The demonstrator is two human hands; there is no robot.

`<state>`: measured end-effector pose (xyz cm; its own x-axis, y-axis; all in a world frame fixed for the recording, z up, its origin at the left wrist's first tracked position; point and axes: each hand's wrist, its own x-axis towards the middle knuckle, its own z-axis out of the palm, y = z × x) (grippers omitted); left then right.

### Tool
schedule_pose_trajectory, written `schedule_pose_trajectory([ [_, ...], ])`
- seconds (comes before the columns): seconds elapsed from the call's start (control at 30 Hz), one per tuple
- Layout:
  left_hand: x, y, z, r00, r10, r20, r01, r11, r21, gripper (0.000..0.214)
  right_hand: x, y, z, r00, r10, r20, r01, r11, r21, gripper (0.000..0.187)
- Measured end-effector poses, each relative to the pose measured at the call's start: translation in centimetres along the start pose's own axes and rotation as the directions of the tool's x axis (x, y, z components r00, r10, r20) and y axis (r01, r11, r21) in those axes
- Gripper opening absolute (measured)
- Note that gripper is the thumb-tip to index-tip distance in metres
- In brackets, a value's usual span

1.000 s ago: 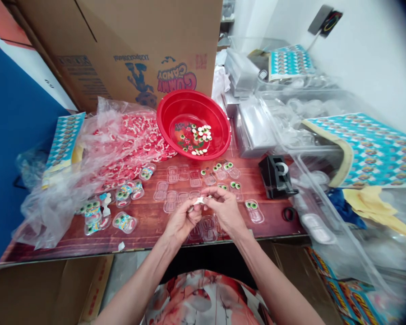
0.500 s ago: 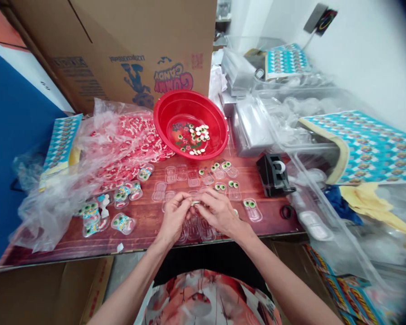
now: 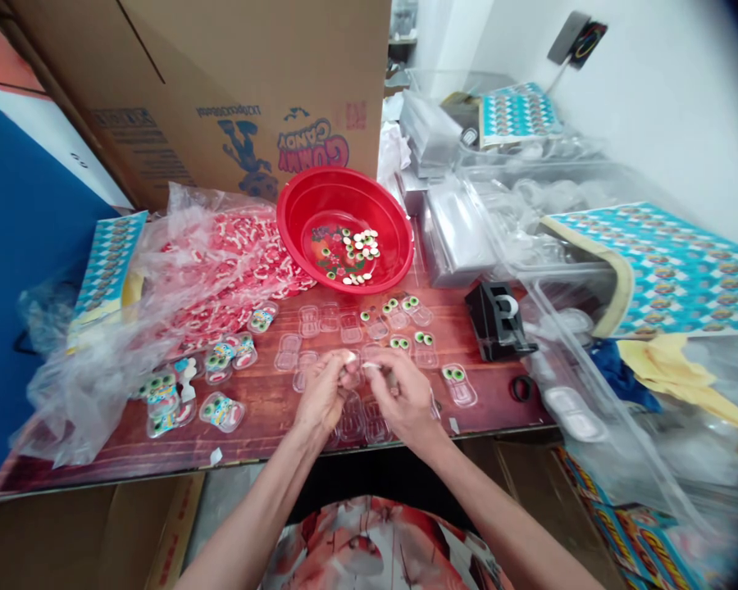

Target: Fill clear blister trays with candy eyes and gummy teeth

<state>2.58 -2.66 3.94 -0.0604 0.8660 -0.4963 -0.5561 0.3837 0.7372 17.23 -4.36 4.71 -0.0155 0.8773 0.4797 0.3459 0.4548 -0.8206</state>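
Observation:
My left hand point(image 3: 321, 399) and my right hand point(image 3: 404, 395) hover close together over the near edge of the wooden table point(image 3: 271, 401). Each pinches a small white candy piece: one point(image 3: 349, 357) at my left fingertips, one point(image 3: 371, 367) at my right. Under them lie empty clear blister trays point(image 3: 311, 321). Trays holding green eye candies point(image 3: 425, 342) lie just beyond my right hand. Further back, a red bowl point(image 3: 295, 209) holds loose eye candies point(image 3: 355, 248).
A plastic bag of red-and-white candies point(image 3: 234, 254) spreads at the left, with sealed packs point(image 3: 221, 410) in front of it. A black tape dispenser point(image 3: 498, 318) stands on the right. Behind are a cardboard box point(image 3: 252, 74), stacks of clear trays point(image 3: 461, 229) and blue sticker sheets point(image 3: 670, 270).
My hands were pressed together on one small white piece. They dropped toward the table and have now drawn slightly apart, each with a white piece.

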Motion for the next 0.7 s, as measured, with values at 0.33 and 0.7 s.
schedule_pose_trajectory([
  [0.33,3.5,0.9,-3.1,0.950,0.310,-0.031,-0.275,0.881,0.386,0.026,7.5,10.3,1.1,0.887,0.446,0.117,-0.422,0.888,-0.182,0.023],
  [0.7,4.1,1.3,-3.3,0.930,0.367,-0.009,-0.320,0.823,0.470,0.021,9.2,11.1,3.4,0.870,0.391,0.299,-0.097,0.731,-0.675,0.025],
])
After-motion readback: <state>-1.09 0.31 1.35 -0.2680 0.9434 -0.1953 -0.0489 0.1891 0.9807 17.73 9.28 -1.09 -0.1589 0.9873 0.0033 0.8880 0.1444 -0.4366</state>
